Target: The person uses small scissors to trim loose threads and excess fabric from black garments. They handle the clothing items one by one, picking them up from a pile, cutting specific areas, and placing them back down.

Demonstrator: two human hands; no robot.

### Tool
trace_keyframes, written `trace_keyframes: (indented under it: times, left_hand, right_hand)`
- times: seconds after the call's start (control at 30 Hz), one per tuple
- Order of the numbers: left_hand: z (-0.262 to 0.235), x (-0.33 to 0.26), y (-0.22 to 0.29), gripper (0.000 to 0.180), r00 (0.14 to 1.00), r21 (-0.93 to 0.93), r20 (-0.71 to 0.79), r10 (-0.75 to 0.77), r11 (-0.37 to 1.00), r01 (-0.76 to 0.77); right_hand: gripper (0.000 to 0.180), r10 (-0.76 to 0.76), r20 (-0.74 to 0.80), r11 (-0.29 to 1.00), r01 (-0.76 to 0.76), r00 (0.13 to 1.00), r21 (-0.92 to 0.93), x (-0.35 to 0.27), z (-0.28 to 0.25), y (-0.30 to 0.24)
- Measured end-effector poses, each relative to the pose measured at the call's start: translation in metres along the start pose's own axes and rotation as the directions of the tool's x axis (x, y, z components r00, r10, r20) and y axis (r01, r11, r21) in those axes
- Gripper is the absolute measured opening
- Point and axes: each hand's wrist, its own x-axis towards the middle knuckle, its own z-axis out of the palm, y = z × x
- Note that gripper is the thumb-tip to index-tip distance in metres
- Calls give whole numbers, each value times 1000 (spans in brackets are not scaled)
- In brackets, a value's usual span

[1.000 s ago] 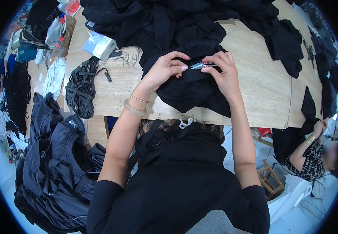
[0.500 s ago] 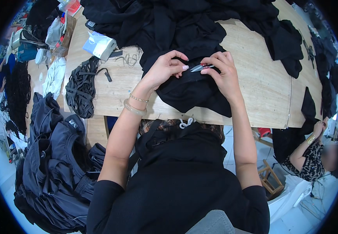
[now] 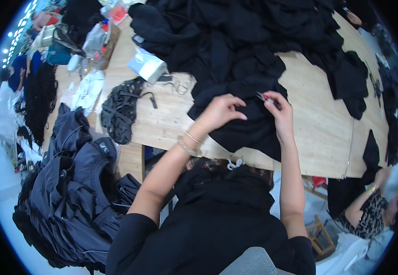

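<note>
Small thread snips (image 3: 261, 96) with metal blades and red on the grip sit in my right hand (image 3: 281, 113), its fingers closed round them. The blades point away from me to the left, above a black cloth garment (image 3: 240, 135) lying at the table's near edge. My left hand (image 3: 219, 112) is over the same garment, left of the snips. Its thumb and forefinger are apart, with nothing visible between them. Whether the left fingertips touch the cloth I cannot tell.
A big pile of black garments (image 3: 235, 27) covers the far table. To the left lie a tissue pack (image 3: 147, 65) and a bundle of dark straps (image 3: 121, 110). Dark grey garments (image 3: 75, 183) are heaped at lower left. Another person's arm (image 3: 364, 204) shows at right, near a wooden stool (image 3: 322, 236).
The whole view has shifted, so the scene sits lower and farther right. My hands have moved apart; the snips have come away from my left fingers.
</note>
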Motion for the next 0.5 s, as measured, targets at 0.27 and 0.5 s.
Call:
trace_keyframes:
  times: [0.27,0.5]
  left_hand:
    - [13,2,-15,17,975,96,-213,65,994,-46]
    - [33,-27,21,16,907,182,-398,139,981,-70]
  right_hand:
    - [18,99,-15,991,-97,995,96,2,-1,34]
    - [17,107,3,976,-106,994,188,2,-3,37]
